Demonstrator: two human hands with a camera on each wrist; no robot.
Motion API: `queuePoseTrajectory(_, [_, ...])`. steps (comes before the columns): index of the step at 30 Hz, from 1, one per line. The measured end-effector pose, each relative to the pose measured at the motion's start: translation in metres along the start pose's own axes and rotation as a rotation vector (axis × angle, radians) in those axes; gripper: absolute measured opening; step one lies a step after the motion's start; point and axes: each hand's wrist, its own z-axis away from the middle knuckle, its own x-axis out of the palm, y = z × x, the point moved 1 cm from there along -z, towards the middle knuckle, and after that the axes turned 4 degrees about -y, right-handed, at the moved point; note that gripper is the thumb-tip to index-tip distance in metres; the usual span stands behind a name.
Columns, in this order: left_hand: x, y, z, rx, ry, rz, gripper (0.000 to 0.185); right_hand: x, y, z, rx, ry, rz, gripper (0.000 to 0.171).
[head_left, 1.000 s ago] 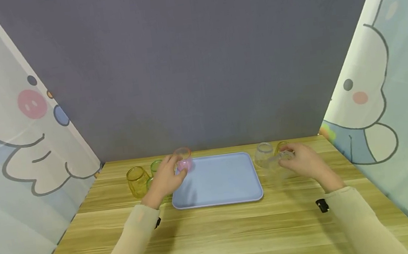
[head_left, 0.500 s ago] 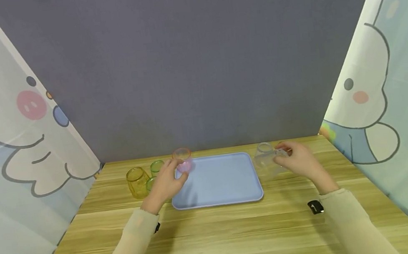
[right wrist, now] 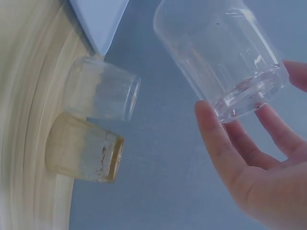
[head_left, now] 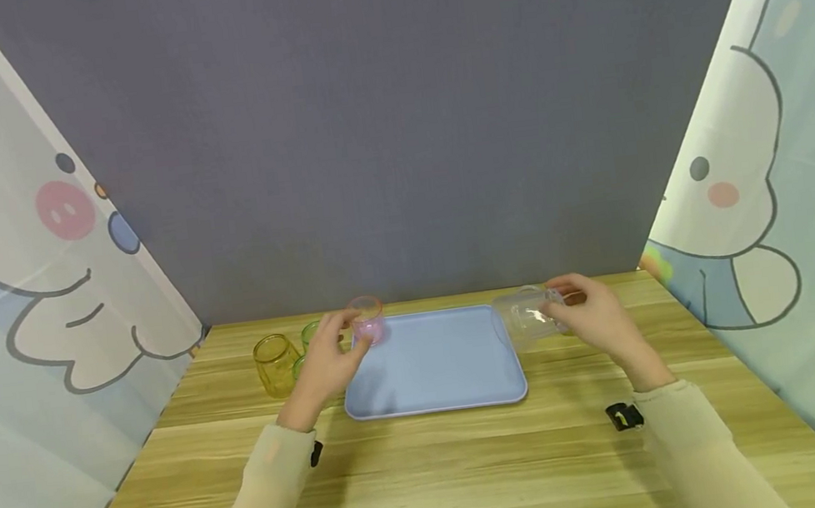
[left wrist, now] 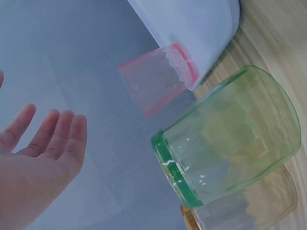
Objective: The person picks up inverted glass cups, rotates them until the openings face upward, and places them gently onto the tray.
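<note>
A wooden table (head_left: 432, 469) stands before a grey wall (head_left: 377, 123), flanked by cartoon curtains (head_left: 39, 271).

This looks like a staged recording booth rather than a lived-in room. A plain grey backdrop (head_left: 377, 123) closes off the rear, and curtains printed with cartoon animals (head_left: 17, 273) hang at both sides, boxing in a small wood-grain desk (head_left: 447, 467). On the desk sit only a blue tray (head_left: 431, 368) and a few coloured plastic cups (head_left: 274, 363).
</note>
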Motion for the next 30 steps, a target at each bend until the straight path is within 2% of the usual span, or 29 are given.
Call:
queuePoseTrajectory(13, [0.004, 0.009, 0.002, -0.012, 0.035, 0.160, 0.049, 0.010, -0.005, 0.004, -0.008, 0.026, -0.173, 0.050])
queuePoseTrajectory(21, [0.010, 0.013, 0.002, 0.006, 0.102, 0.208, 0.045, 0.025, -0.002, 0.000, -0.082, 0.089, -0.259, 0.044])
queuePoseTrajectory(26, [0.010, 0.017, 0.002, 0.027, 0.112, 0.260, 0.043, 0.031, -0.002, -0.003, -0.130, 0.117, -0.325, 0.041])
queuePoseTrajectory(30, [0.010, 0.020, 0.003, 0.023, 0.120, 0.295, 0.042, 0.035, -0.004, -0.003, -0.129, 0.115, -0.390, 0.041])
